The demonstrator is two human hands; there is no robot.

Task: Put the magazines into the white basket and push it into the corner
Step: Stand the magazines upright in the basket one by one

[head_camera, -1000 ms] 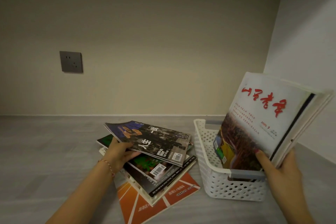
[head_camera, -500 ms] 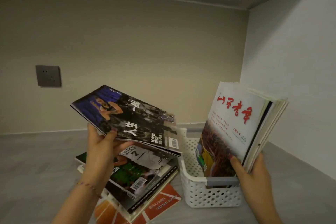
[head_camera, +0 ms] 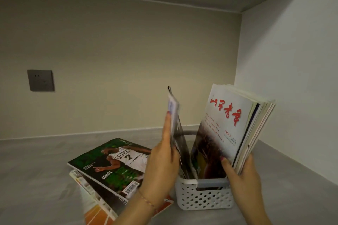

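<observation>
A white perforated basket (head_camera: 203,198) with grey handles stands on the grey surface, right of centre. My right hand (head_camera: 245,182) grips a bundle of magazines (head_camera: 230,129) with a white cover and red lettering, standing tilted inside the basket. My left hand (head_camera: 162,162) holds a dark magazine (head_camera: 176,128) upright, edge-on, its lower end inside the basket left of the bundle. A stack of magazines (head_camera: 109,168), topped by a green basketball cover, lies flat to the left of the basket.
The grey surface (head_camera: 36,170) meets a beige back wall and a white side wall (head_camera: 292,78) in a corner behind and to the right of the basket. A grey wall socket (head_camera: 40,80) sits on the back wall. A shelf underside runs overhead.
My left hand lifted the dark magazine off the stack, turned it upright and brought it right into the basket. The bundle in my right hand stays in the basket.
</observation>
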